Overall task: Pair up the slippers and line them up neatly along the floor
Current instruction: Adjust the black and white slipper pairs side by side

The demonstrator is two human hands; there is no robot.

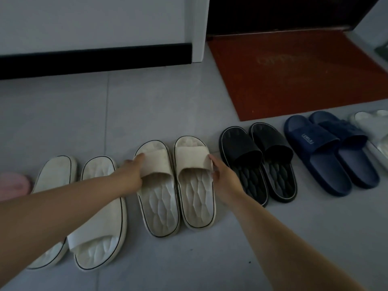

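A row of slippers runs across the grey tiled floor. In the middle, two cream slippers lie side by side, toes away from me. My left hand (134, 172) grips the strap of the left cream slipper (159, 204). My right hand (222, 177) holds the outer side of the right cream slipper (196, 198) at its strap. To the left lies a white pair (98, 208), toes toward me, partly hidden under my left forearm. To the right stand a black pair (258, 162) and a navy blue pair (329, 152).
A pink slipper (14, 185) shows at the left edge and a pale pair (373, 131) at the right edge. A red doormat (294, 72) lies before a dark door. A white wall with black skirting (94, 57) runs behind the row.
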